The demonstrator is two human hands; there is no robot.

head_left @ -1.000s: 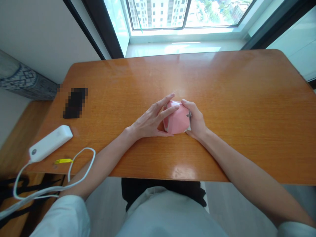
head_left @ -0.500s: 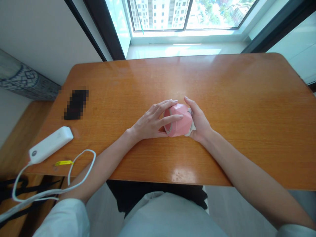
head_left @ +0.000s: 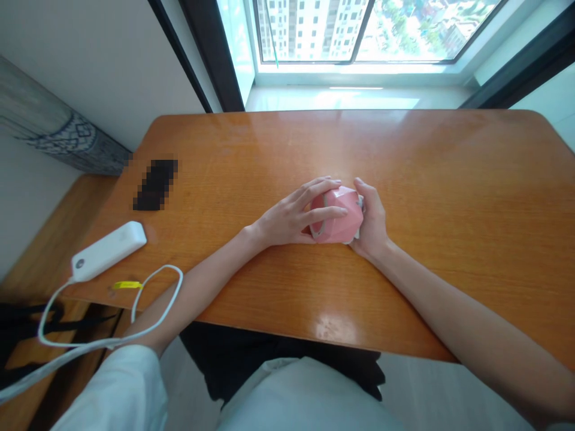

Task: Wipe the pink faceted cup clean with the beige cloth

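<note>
A pink faceted cup or small pot (head_left: 345, 224) lies on its side above the table, its open end toward the left. My left hand (head_left: 291, 214) grips it around the rim, with fingers over the top and front and the thumb low. At the closed right end, my right hand (head_left: 374, 222) presses a crumpled white cloth or tissue (head_left: 361, 202) against the base, thumb pointing up. Most of that cloth is hidden between the palm and the cup.
The wooden table (head_left: 471, 239) spans the view before a window (head_left: 359, 36). At the left lie a pixelated black item (head_left: 156, 184) and a white power strip (head_left: 109, 251). Its white cable (head_left: 58, 371), with a yellow tag (head_left: 127, 285), loops over my left forearm.
The whole view has shifted, so the table and hands appear farther right. My right hand has turned slightly around the cup's base, and less of the white cloth shows. My left grip looks the same.
</note>
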